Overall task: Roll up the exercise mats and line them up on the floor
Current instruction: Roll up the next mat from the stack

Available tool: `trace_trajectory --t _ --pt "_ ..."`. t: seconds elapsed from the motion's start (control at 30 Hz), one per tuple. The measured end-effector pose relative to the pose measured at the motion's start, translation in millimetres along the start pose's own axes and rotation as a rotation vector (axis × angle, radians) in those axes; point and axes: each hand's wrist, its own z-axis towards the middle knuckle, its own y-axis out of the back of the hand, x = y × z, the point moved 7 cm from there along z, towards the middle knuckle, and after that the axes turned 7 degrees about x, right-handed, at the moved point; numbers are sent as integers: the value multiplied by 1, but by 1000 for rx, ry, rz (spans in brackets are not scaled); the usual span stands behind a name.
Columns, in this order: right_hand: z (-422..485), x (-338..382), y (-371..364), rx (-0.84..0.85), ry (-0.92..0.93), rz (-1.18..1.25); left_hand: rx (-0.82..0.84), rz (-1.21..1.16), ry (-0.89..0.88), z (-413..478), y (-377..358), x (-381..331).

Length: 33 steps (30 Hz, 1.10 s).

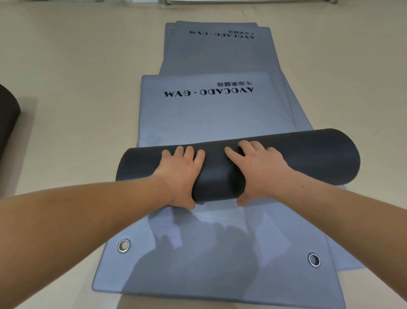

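A dark grey roll of mat (308,156) lies crosswise on a stack of flat grey mats. Its unrolled part (207,110), printed AVOCADO GYM, stretches away from me. My left hand (180,174) and my right hand (259,169) both press on the roll's top, fingers spread over it, thumbs at its near side. Under the roll lies another flat mat (220,264) with two metal eyelets near me. More flat mats (220,53) lie beneath, reaching farther away.
A dark rolled mat (7,114) lies at the left edge on the beige floor (77,77). A metal bar (242,2) runs along the top edge. Bare floor spreads on both sides of the stack.
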Motion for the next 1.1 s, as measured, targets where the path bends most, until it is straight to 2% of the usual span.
trace_trajectory --t 0.13,0.27,0.43,0.53,0.63,0.77,0.83,0.93,1.0,1.1 --pt "-1 1 -2 -52 -78 -51 65 -64 -41 4 26 10" --pt "-7 -5 9 14 39 -57 145 -178 -90 -12 29 -9" --pt "-20 -15 17 218 167 129 434 -586 -132 -31 21 -6" --pt "-21 -18 27 240 165 173 573 -868 -128 -32 16 16" --pt "-19 -11 30 251 122 44 681 -998 -121 -29 9 30" --pt "-10 8 21 324 108 -27 853 -1033 -182 -35 -19 19" --pt "-1 12 22 345 98 -43 830 -1059 -165 -35 -30 20" --pt "17 18 30 346 94 -38 683 -1060 -69 -32 -37 47" --pt "31 21 42 294 87 28 543 -884 20 -27 -33 75" --pt "49 22 62 91 22 190 253 -566 153 -24 -10 109"
